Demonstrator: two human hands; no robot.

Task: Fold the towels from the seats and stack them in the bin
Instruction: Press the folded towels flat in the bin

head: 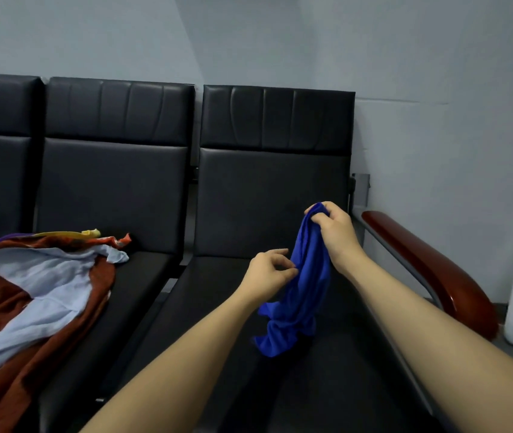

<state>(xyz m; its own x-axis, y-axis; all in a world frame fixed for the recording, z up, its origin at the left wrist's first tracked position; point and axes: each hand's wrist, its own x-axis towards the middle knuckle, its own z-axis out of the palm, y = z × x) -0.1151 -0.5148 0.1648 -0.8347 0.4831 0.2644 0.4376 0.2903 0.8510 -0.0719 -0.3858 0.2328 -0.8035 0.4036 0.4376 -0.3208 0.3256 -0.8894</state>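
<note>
Over the rightmost of three padded black seats (267,198), the right hand (336,232) grips one soft, bunched blue towel (302,295) at its top. Left-hand fingers (289,271) pinch its edge, and several crumpled towels (39,295) lie heaped on the middle seat.

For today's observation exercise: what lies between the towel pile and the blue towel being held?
In the head view, only bare black seat cushion and the seat gap separate the pile from the blue towel; the left hand touches it.

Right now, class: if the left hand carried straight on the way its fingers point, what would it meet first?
The left hand points right, toward the blue towel hanging from the right hand. It would meet that towel first; its fingertips seem to be at the cloth already, though depth is unclear.
</note>
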